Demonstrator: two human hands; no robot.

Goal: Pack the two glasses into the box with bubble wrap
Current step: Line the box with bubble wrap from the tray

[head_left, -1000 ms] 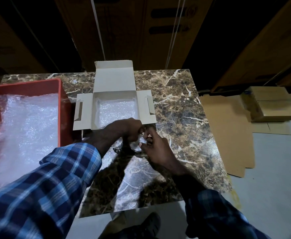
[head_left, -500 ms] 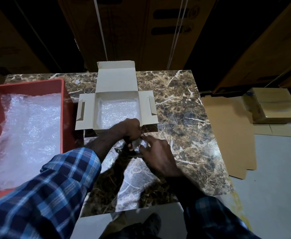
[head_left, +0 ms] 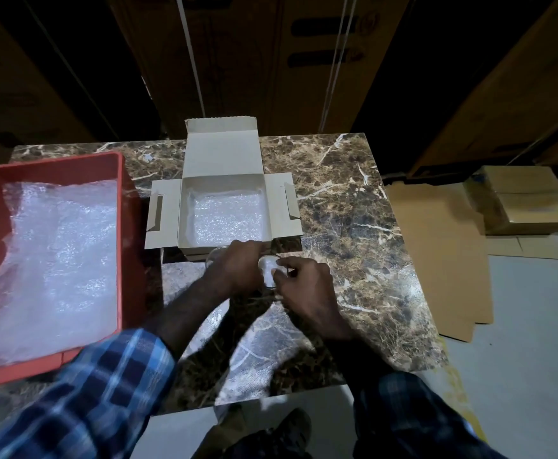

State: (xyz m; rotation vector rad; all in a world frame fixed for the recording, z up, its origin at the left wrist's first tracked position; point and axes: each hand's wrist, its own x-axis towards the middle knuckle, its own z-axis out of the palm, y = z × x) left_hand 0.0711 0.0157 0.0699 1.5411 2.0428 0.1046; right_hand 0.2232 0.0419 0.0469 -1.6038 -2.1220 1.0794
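An open white cardboard box (head_left: 224,154) stands at the middle of the marble table, its bottom lined with bubble wrap (head_left: 228,220). Just in front of the box stand two clear glasses. My right hand (head_left: 307,293) grips the right glass (head_left: 268,270), which has white wrap stuffed inside. My left hand (head_left: 241,270) curls over the same glass from the left. The other glass (head_left: 214,255) shows only as a rim behind my left hand.
A red tray (head_left: 128,226) full of bubble wrap (head_left: 56,260) sits at the table's left. Flattened cardboard (head_left: 436,253) and a stack of cartons (head_left: 522,200) lie on the floor to the right. Tall boxes stand behind the table.
Both hands stay on the right glass in front of the box. The view has shifted slightly; the left glass rim now shows behind my left hand.
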